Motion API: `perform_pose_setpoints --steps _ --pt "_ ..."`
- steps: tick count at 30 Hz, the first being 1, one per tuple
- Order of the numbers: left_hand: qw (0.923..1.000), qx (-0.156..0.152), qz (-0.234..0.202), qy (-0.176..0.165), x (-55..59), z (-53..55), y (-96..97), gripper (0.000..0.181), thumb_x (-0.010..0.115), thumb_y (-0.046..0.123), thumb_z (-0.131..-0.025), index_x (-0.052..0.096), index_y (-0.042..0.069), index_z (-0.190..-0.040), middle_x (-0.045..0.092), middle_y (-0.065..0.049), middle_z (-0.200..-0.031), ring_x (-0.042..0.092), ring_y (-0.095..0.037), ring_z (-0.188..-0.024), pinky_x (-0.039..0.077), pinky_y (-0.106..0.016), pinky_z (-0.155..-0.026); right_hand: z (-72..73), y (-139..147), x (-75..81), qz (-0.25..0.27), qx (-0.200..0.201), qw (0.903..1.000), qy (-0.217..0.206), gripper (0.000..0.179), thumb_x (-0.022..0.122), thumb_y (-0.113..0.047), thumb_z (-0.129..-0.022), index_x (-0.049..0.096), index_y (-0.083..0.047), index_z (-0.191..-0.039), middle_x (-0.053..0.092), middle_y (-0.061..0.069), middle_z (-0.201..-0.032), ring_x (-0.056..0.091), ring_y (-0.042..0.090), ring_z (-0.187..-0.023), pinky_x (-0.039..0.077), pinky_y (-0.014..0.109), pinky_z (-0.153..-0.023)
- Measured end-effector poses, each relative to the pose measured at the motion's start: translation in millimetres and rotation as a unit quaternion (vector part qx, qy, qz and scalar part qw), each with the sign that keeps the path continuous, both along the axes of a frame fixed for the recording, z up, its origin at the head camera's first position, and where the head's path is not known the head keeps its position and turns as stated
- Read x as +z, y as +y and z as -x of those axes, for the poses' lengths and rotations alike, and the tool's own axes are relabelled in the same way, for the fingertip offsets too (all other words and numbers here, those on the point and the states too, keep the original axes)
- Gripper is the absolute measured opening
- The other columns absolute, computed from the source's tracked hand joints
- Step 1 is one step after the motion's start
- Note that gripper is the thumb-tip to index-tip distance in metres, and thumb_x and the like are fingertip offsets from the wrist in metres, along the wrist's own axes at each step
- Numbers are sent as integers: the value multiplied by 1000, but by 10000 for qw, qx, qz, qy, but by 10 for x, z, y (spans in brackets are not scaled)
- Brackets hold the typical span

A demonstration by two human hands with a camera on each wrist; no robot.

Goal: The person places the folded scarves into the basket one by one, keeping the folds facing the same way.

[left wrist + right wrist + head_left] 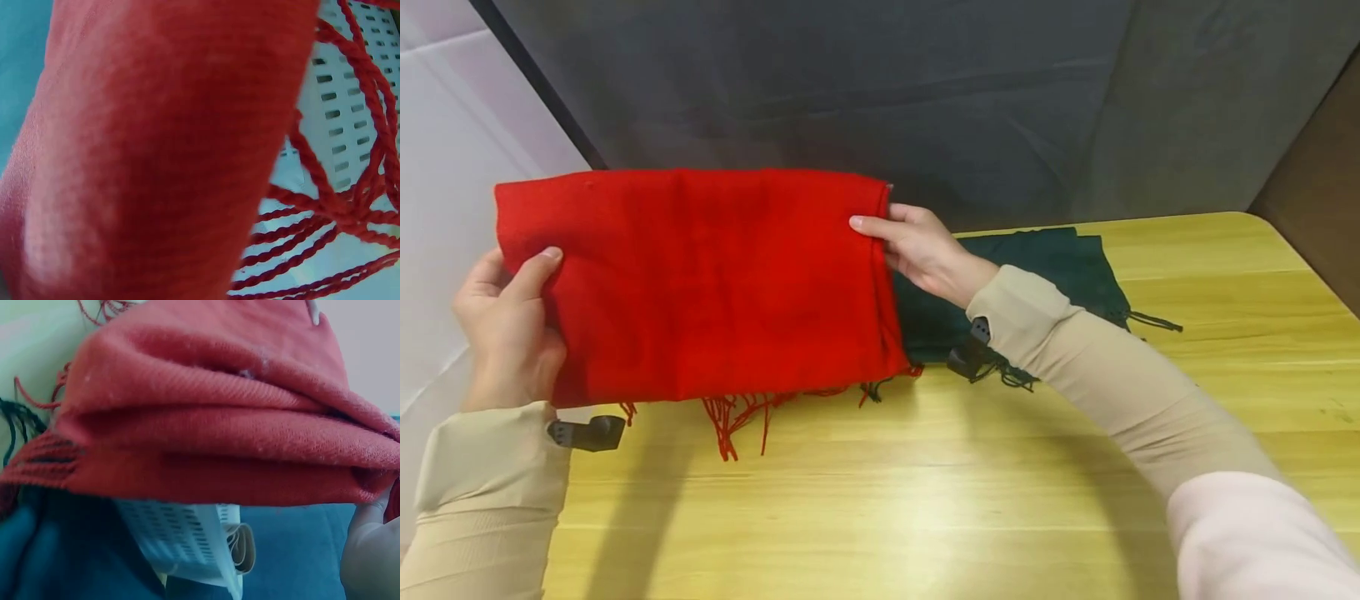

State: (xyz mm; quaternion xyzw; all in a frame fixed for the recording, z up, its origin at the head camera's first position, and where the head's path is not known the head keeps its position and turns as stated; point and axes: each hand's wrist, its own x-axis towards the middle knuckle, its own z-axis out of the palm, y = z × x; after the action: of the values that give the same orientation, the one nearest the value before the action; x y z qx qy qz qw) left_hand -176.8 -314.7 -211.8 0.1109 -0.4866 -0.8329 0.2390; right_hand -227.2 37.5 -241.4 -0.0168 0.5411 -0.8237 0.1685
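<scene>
Red cloth point(722, 283): here it is, folded in layers and held up at 9 o'clock in the head view, a hand at each end!
Red fringe point(730, 425): loose strands dangling from the cloth's 6 o'clock side.
Left hand point(512, 321): gripping the cloth at about its 9 o'clock, thumb across the near face, fingers tucked behind.
Right hand point(928, 250): pinching the layered edge near 3 o'clock, thumb in front, fingers behind.
Dark green cloth point(1037, 267): lying flat on the table point(887, 500) toward 3 o'clock, its left end hidden by the red, one tassel poking out at its own 4 o'clock.
White basket point(175, 540): slotted wall, peeking out below the red at 6 o'clock, right wrist view.
Beige roll point(245, 549): just beside that basket, 5 o'clock, too little showing to name it!
Grey backdrop point(850, 83): stretching across 12 o'clock in the head view.
</scene>
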Motion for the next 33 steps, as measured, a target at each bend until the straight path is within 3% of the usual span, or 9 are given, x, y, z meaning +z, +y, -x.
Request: perform_pose_setpoints --steps 10,21,33 --pt "9995 257 149 40 -32 197 22 26 73 -9 -64 62 -1 -86 56 -6 -77 57 -14 -61 49 -21 -53 265 -51 -46 -182 -303 9991 227 33 62 -12 -83 56 -3 -114 62 11 -102 62 21 -80 49 32 -75" --pt "9966 470 662 -166 -106 458 101 22 74 -4 -65 62 3 -82 58 -4 -76 55 -12 -62 48 -17 -56 459 -92 -82 -367 -612 9972 240 31 63 -13 -82 58 -4 -111 63 11 -99 62 22 -81 50 30 -72" --pt "9908 798 908 -611 -121 547 109 23 74 4 -68 63 9 -87 56 -4 -86 54 -11 -72 47 -15 -62 595 -182 -148 -797 -789 9925 495 30 65 -19 -81 61 -9 -109 64 9 -96 62 22 -80 51 31 -68"
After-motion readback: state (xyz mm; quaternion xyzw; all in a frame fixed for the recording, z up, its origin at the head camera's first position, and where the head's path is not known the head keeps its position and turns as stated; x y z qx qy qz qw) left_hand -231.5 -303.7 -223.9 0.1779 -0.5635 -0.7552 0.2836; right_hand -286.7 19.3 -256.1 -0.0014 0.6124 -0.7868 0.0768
